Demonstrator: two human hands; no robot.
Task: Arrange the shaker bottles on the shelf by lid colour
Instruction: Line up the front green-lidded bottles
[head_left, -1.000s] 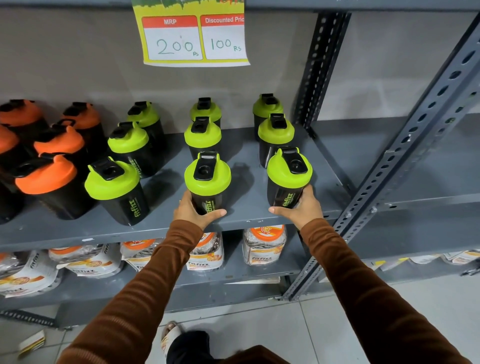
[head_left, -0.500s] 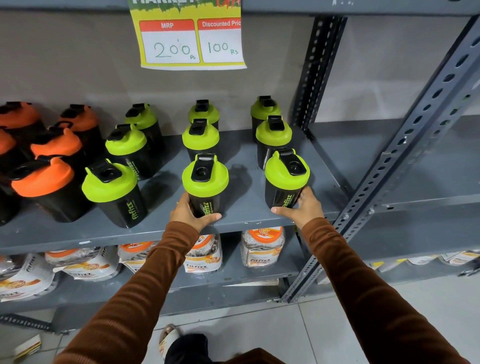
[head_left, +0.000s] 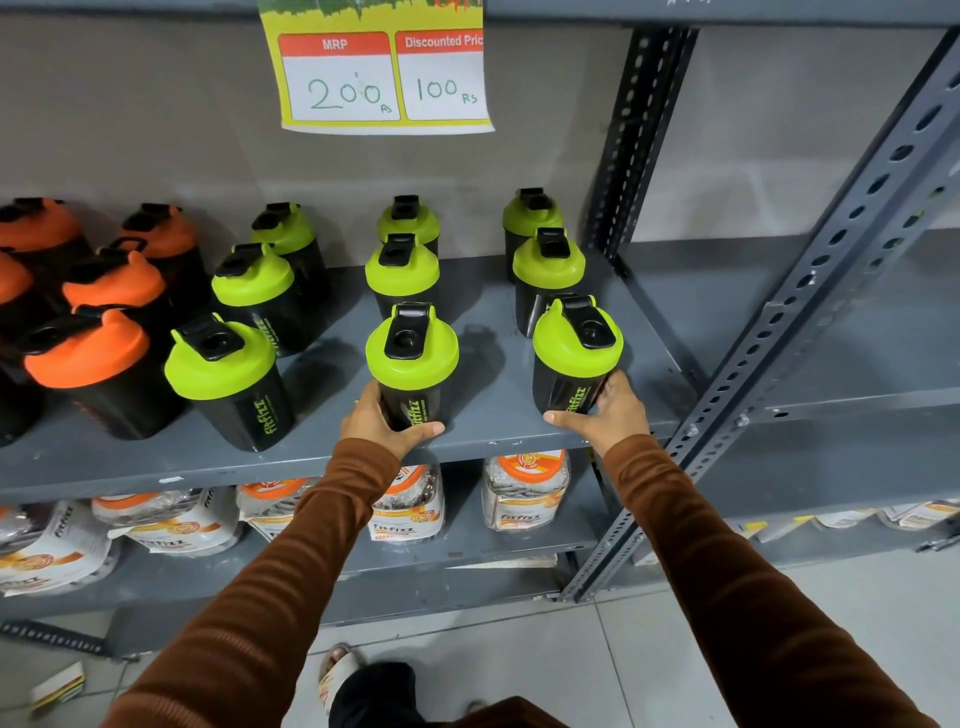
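Observation:
Black shaker bottles stand on a grey metal shelf (head_left: 483, 415). Several green-lidded ones form three rows running front to back; several orange-lidded ones (head_left: 85, 353) cluster at the left. My left hand (head_left: 382, 423) wraps the base of the front middle green-lidded bottle (head_left: 412, 364). My right hand (head_left: 605, 413) grips the base of the front right green-lidded bottle (head_left: 576, 353). Both bottles stand upright on the shelf near its front edge. Another green-lidded bottle (head_left: 223, 371) stands untouched at the front left of the green group.
A perforated upright post (head_left: 810, 312) slants down just right of my right hand, with a second post (head_left: 631, 135) at the back. A price sign (head_left: 382, 78) hangs above. Packaged jars (head_left: 524, 493) fill the shelf below. Tiled floor lies underneath.
Both hands stay on the same two bottles. The view has shifted slightly; the bottles keep their places at the shelf front.

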